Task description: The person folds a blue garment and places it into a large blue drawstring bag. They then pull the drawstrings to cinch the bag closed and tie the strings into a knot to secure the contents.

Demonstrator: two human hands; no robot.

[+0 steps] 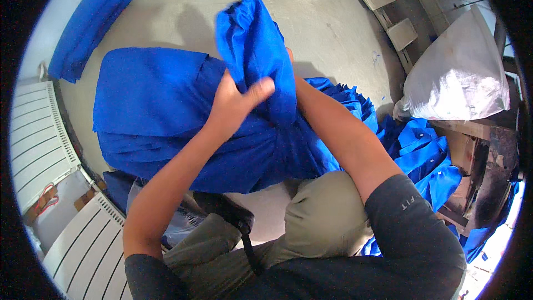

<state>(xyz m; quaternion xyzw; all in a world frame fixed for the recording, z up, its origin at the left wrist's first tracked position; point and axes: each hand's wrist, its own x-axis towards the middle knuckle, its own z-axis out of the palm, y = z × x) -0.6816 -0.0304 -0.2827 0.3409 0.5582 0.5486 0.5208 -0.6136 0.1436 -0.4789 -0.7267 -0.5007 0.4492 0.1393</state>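
Note:
A bundled blue garment (255,44) with a gathered end is held up above a wide pile of blue cloth (150,94). My left hand (236,103) is closed on its near left side, the thumb across the front and the other fingers hidden by fabric. My right hand (290,54) grips it from behind on the right; only a small part of that hand shows past the cloth. The bundle's lower end meets the pile in front of my knees.
To the right, pleated blue cloth (352,103) spills beside more blue pieces (416,150). A full whitish sack (458,72) rests on a wooden stand (466,129). White slatted panels (44,133) line the left side. A long blue roll (102,19) lies at the far left.

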